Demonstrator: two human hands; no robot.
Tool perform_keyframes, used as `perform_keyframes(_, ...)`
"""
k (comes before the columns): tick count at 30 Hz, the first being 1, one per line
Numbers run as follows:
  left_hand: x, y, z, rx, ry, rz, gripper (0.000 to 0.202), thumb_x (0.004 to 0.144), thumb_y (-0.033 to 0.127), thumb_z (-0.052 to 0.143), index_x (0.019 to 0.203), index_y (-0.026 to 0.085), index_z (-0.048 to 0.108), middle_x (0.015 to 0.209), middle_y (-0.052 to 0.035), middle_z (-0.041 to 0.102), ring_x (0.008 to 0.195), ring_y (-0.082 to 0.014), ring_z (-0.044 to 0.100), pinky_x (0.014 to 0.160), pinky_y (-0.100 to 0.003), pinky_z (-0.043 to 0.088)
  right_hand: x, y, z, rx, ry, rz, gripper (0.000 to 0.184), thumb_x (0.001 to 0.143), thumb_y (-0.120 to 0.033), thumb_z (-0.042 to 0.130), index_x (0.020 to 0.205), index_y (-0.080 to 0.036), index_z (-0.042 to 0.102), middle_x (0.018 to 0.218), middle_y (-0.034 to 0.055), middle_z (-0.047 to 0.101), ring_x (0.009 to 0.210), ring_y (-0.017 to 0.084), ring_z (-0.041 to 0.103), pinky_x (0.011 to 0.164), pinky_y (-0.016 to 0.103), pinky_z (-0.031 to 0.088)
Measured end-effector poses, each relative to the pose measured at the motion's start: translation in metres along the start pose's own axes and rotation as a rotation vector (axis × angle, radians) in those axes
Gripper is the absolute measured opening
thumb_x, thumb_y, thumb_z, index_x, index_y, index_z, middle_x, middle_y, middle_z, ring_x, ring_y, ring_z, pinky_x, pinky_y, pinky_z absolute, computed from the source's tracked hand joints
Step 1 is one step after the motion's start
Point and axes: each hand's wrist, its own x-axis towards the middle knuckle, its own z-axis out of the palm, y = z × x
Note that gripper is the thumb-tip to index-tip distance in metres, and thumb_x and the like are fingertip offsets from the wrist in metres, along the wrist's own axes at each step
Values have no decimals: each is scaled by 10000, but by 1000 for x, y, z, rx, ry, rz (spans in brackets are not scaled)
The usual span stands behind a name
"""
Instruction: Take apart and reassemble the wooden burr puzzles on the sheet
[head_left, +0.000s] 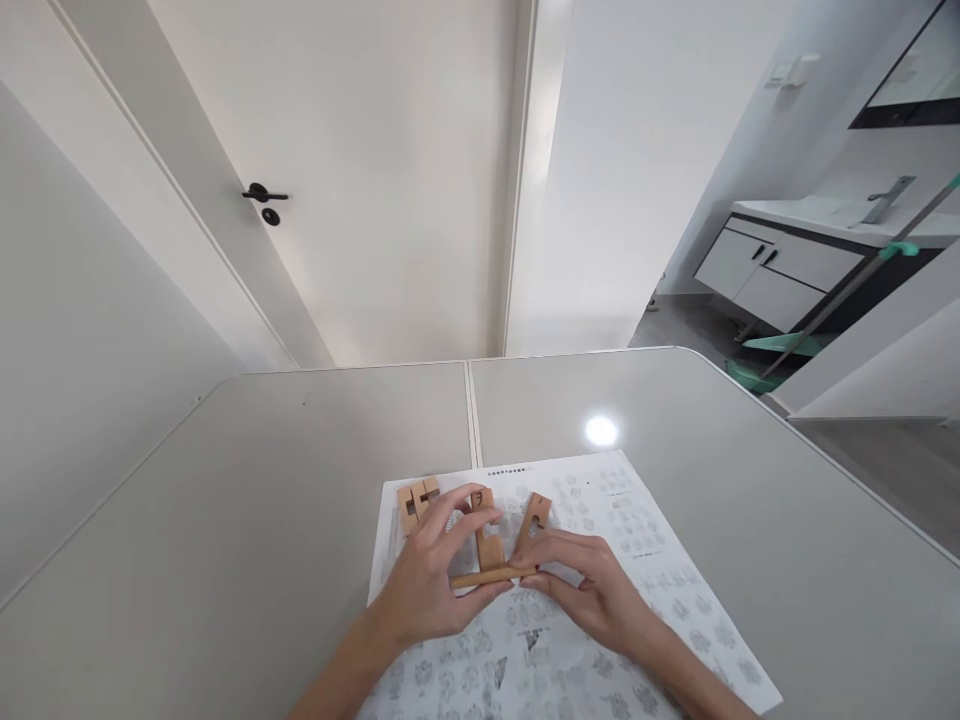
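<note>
Wooden bar point(484, 577) pinched by right hand point(607, 590); left hand point(427, 580) grip unclear. Notched puzzle block point(490, 550) could be bumped by left-hand slip.

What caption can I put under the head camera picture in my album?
Right hand pinching a wooden bar, left hand curled close by, over a printed sheet.

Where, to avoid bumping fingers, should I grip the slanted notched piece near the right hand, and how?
Likely the far end of the slanted notched piece, pinched across its long edges from the far side: that end is clear, while the right hand crowds its near end.
</note>
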Motion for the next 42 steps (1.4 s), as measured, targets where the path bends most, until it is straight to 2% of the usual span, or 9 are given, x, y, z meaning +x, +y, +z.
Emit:
perform_keyframes(5,1,2,-3,-28,-37,-12,533,873,407,756,1369,344,570,1479,-106,454,1326,-323,530,1025,-482,554,0,1,0,2,21,48,121,984,-334,653,1035,-268,741,919,28,775,823,194,706,705,286,554)
perform_keyframes(10,2,-2,-3,0,-100,15,752,784,587,797,1436,355,502,1439,-128,448,1254,-337,561,884,-441,617,2,2,-1,94,83,130,143,975,-376,656,1009,-274,750,918,27,780,844,200,708,772,308,572)
perform_keyframes(13,1,-6,0,49,-71,64,418,1009,306,582,1417,353,508,1319,-111,524,1067,-242,640,803,-377,613,3,2,-3,183,100,187,182,955,-424,674,995,-265,752,895,35,775,844,209,712,806,336,587)
perform_keyframes(16,0,-11,3,138,-6,119,476,1010,58,415,1368,346,535,1171,-69,594,896,-177,649,777,-343,588,2,4,-5,310,71,245,214,933,-453,700,994,-255,756,844,33,768,794,198,722,770,328,609)
perform_keyframes(24,2,-9,4,311,115,233,415,985,25,451,1265,304,581,1024,-33,670,834,-168,668,757,-318,562,3,6,-8,526,-21,271,177,907,-418,744,982,-260,770,810,11,749,703,150,712,689,278,612)
perform_keyframes(29,2,-16,-3,326,206,184,355,1010,46,434,1230,273,594,1039,-41,701,931,-181,698,831,-330,570,-3,11,-10,600,-89,221,223,886,-466,752,926,-246,752,718,-6,704,607,152,681,599,279,577)
perform_keyframes(32,1,-17,-6,269,257,144,217,1036,137,462,1160,243,604,995,-39,724,902,-187,708,840,-339,565,-4,13,-17,484,-12,246,299,915,-534,688,926,-237,725,712,4,662,612,162,637,605,292,553)
perform_keyframes(36,3,-5,1,117,102,-59,194,1059,307,447,1175,234,584,774,11,711,691,-182,684,663,-296,537,3,15,-28,205,255,307,353,988,-564,543,1021,-247,693,852,36,654,718,181,603,667,292,528)
perform_keyframes(42,12,15,14,49,-173,-278,335,1068,400,333,1275,256,554,606,51,643,495,-180,592,501,-261,389,8,33,-33,-211,345,319,483,1010,-613,411,951,-219,684,694,14,635,595,192,548,555,294,443)
